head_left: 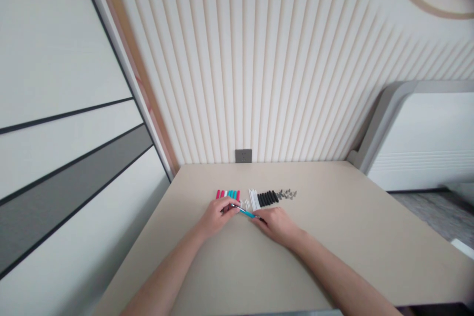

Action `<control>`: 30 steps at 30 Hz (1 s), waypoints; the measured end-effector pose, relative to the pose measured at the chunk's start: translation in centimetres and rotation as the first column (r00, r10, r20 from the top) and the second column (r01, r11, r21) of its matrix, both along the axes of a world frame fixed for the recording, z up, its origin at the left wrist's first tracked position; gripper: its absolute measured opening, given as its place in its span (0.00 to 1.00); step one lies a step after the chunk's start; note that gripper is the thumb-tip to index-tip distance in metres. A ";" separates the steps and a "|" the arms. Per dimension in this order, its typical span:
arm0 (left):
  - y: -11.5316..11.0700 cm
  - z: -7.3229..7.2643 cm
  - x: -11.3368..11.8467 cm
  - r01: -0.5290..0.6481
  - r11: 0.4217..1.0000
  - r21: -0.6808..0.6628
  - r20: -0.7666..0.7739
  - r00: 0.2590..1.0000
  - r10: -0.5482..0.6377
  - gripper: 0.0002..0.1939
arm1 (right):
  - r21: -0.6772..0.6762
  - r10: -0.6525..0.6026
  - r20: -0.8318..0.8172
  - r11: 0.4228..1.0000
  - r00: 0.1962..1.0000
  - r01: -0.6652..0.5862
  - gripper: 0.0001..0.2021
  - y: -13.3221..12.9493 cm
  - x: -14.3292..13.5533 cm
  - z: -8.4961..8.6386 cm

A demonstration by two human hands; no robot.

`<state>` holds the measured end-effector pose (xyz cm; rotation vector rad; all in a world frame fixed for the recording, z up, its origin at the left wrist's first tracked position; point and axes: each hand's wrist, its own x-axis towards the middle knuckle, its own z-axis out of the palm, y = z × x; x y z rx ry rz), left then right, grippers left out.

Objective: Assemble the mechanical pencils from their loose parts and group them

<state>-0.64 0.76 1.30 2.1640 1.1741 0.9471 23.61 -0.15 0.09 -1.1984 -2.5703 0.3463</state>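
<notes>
A slim blue pen [246, 213] with a shiny silver end spans the gap between my two hands, just above or on the table. My left hand [219, 213] is closed around its silver end. At the other end, the fingers of my right hand [277, 223] pinch the pen near a dark tip. Just beyond my left hand lies a row of pink, white and teal tubes [231, 194], partly covered by it. White thin sticks [254, 199] lie side by side beyond my right hand, with a row of black sleeves [267, 198] beside them.
Small white pieces [247, 204] lie between the two rows. Small grey metal pieces [288, 194] are scattered at the right end. The beige table [222, 276] meets a ribbed wall with a dark socket [243, 156]. A cabinet stands left, a bed right.
</notes>
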 end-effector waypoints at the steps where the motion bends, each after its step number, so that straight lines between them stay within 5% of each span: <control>1: 0.0 0.0 0.0 0.004 1.000 -0.012 0.011 1.000 -0.004 0.12 | -0.004 0.004 0.000 1.000 1.000 -0.004 0.17 0.0 0.0 -0.1; 10: -0.4 0.8 0.0 -0.043 0.992 -0.118 0.026 0.999 0.047 0.15 | -0.047 0.022 -0.027 0.999 0.999 -0.023 0.17 -0.3 -0.2 0.0; 14: -0.6 1.7 -1.7 -0.208 0.976 -0.061 0.058 0.976 0.212 0.17 | -0.070 0.017 -0.076 0.997 0.997 -0.022 0.16 -0.2 0.2 0.3; 20: -2.5 0.6 -5.9 -0.610 0.766 0.201 -0.096 0.766 0.635 0.16 | -0.094 -0.036 -0.103 0.995 0.994 0.026 0.16 0.3 1.7 0.7; 24: -3.5 -1.1 -6.3 -0.622 0.727 0.291 -0.324 0.651 0.686 0.14 | -0.124 0.007 -0.104 0.992 0.995 -0.020 0.15 0.5 2.3 0.4; 30: -3.4 -2.0 -5.2 -0.526 0.772 0.358 -0.480 0.605 0.635 0.12 | -0.085 0.130 -0.136 0.986 0.982 -0.142 0.14 0.2 1.9 -0.1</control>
